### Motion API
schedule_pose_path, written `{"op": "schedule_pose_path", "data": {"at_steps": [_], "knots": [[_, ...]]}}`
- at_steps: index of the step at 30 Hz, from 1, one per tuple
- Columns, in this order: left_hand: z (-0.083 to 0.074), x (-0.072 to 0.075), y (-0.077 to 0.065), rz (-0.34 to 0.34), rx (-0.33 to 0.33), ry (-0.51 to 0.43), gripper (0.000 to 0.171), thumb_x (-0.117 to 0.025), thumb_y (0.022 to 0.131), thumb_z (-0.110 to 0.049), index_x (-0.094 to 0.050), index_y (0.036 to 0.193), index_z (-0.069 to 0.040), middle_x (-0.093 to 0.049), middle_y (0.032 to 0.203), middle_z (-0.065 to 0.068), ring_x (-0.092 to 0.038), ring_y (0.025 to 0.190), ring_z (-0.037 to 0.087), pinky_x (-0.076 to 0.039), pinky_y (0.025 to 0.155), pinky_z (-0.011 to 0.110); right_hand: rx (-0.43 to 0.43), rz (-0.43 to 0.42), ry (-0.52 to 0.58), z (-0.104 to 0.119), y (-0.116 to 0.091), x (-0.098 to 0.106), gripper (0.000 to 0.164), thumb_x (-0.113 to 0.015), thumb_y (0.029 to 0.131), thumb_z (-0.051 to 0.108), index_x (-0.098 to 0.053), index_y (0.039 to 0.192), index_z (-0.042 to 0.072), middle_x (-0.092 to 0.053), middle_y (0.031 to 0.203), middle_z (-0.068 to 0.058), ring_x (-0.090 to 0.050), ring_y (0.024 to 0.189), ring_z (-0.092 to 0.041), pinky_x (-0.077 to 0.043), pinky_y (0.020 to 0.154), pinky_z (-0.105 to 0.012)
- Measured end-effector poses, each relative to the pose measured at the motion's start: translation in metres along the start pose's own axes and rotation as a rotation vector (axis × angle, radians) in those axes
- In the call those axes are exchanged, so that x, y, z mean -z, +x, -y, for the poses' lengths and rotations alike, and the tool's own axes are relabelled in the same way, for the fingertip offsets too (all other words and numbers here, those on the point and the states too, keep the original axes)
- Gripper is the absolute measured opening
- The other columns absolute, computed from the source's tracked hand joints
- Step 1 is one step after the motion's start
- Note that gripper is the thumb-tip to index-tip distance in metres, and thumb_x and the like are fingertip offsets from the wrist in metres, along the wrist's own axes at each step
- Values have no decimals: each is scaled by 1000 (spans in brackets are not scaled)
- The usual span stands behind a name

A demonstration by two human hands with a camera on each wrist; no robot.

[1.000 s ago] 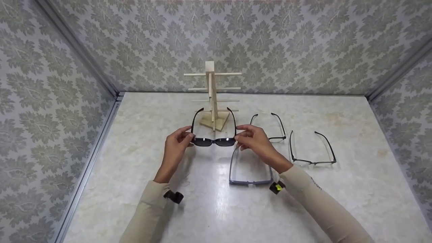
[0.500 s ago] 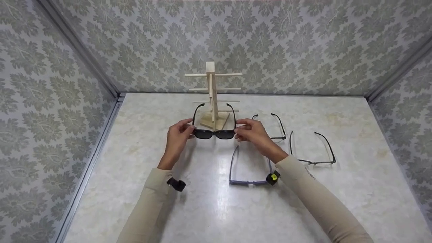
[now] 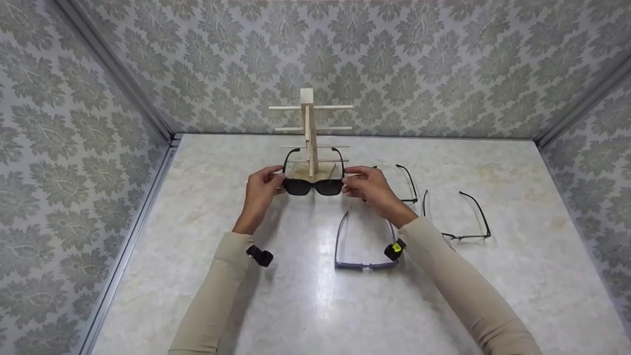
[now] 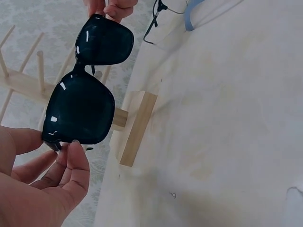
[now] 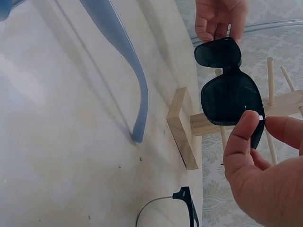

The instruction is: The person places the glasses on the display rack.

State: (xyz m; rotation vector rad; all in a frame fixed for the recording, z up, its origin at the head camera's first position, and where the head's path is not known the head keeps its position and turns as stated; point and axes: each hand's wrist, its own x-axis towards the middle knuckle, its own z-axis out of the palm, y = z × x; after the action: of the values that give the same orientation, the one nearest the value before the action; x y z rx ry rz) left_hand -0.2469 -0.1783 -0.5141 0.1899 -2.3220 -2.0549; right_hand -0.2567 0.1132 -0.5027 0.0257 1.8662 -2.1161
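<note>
Dark sunglasses point(image 3: 298, 187) are held level between my two hands, lenses toward me and temples pointing at the wooden stand point(image 3: 307, 118). My left hand point(image 3: 262, 191) pinches the frame's left hinge corner between thumb and fingers, also plain in the left wrist view. At the opposite corner, my right hand point(image 3: 370, 190) pinches the frame in the same way. The temples straddle the stand's post at its lower pegs. In the right wrist view the lenses point(image 5: 232, 99) overlap the post, and the stand's base point(image 5: 182, 127) shows on the table.
Blue-framed glasses point(image 3: 366, 266) lie on the table point(image 3: 197, 296) below my right hand. Two dark-framed pairs are farther right: one pair of glasses point(image 3: 408, 180) partly behind my hand, another pair of glasses point(image 3: 485, 222) beyond it. Patterned walls point(image 3: 419, 59) close off the back and sides.
Both hands have carried the sunglasses forward, away from me, toward the stand's post. The lenses now face the head camera more. The other glasses and the stand have stayed put.
</note>
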Motion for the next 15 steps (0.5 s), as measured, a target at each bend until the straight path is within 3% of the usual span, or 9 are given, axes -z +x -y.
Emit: {"op": "schedule_pose_path", "data": {"at_steps": [15], "knots": [[8, -4, 13, -9, 36, -15, 35, -65, 110, -10, -69, 143, 3, -75, 106, 14, -72, 84, 16, -67, 83, 36, -14, -22, 19, -7, 10, 1, 49, -70, 106, 1, -56, 151, -12, -74, 110, -19, -75, 85, -18, -65, 77, -26]]}}
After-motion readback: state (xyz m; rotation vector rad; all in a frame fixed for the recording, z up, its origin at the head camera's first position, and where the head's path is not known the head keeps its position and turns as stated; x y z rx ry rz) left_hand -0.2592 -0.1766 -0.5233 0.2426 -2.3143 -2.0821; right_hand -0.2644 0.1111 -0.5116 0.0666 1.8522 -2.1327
